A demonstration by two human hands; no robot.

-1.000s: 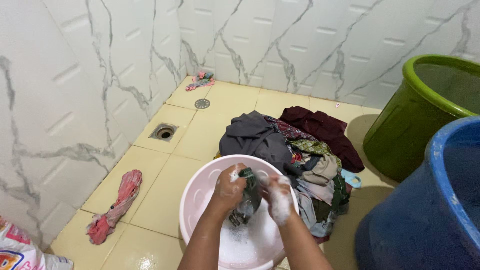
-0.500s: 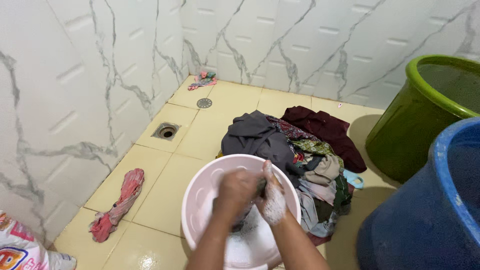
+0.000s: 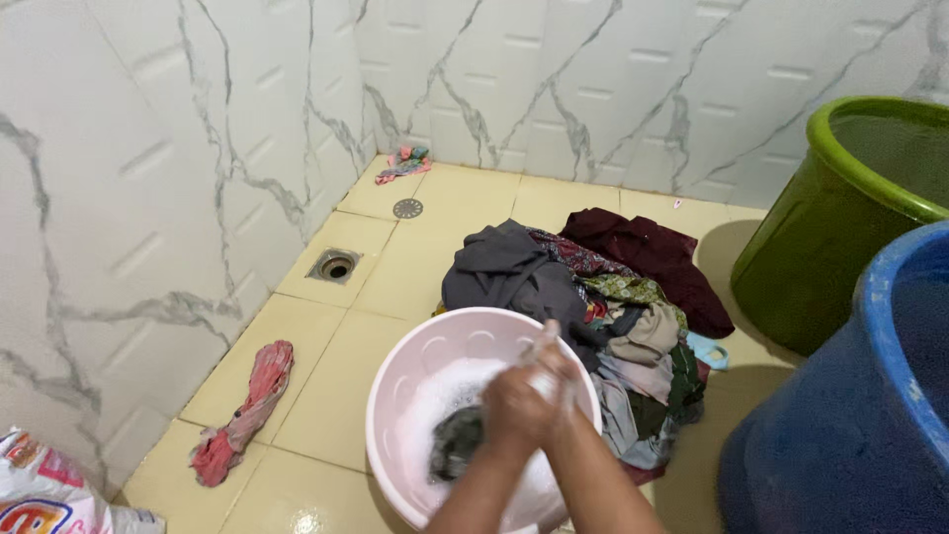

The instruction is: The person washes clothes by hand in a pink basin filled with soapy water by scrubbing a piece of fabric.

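Yellow floor tiles (image 3: 306, 396), marble-look walls. Left hand (image 3: 516, 407) lies over right hand (image 3: 550, 368), both pressed together and closed on a dark wet garment (image 3: 457, 441) in the pink basin (image 3: 395, 396). Versus a second ago: the hands sit lower, the garment now trailing into suds. Fingers overlap, blurred; the grip is unclear. Clothes pile (image 3: 593, 287) just beyond.

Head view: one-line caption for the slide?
Both soapy hands scrub a dark cloth in a pink basin beside piled laundry.
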